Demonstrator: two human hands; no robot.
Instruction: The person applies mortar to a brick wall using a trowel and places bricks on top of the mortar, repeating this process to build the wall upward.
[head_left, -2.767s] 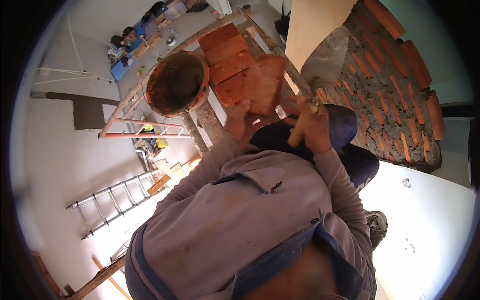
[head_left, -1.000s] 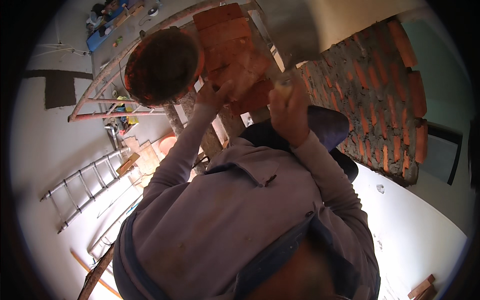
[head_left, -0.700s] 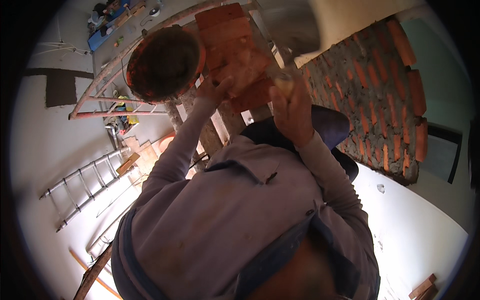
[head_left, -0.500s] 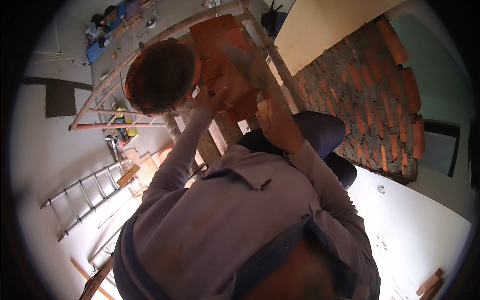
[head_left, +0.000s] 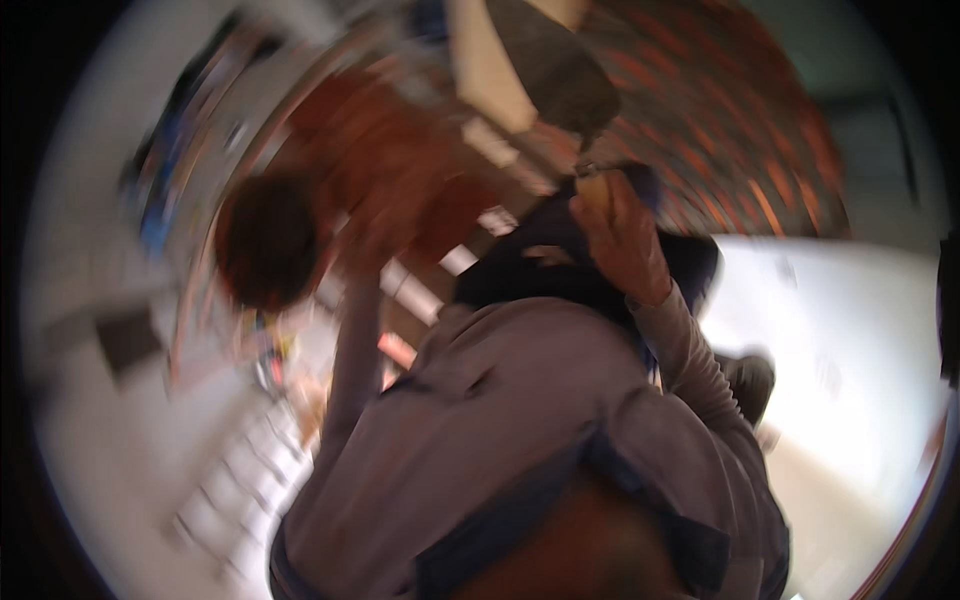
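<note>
My right hand (head_left: 625, 240) is wrapped round the wooden handle of a trowel (head_left: 555, 70). Its broad grey blade points up and away, in front of the brick wall (head_left: 720, 130). To the left, my left hand (head_left: 375, 225) reaches over the orange-red bricks (head_left: 360, 120), smeared by motion. Its fingers cannot be made out, nor whether it grips a brick. Just left of that hand stands a round bucket (head_left: 270, 240) with a dark inside.
Wooden planks with bright gaps (head_left: 410, 292) lie beneath the bricks. A metal ladder (head_left: 240, 465) is at the lower left. A pale board (head_left: 490, 70) stands beside the brick wall. My dark-trousered leg (head_left: 530, 250) is beside the planks.
The view has swung, and everything is blurred. My right hand has lifted the trowel from over the bricks toward the wall on the right. My left hand stays by the bricks and bucket.
</note>
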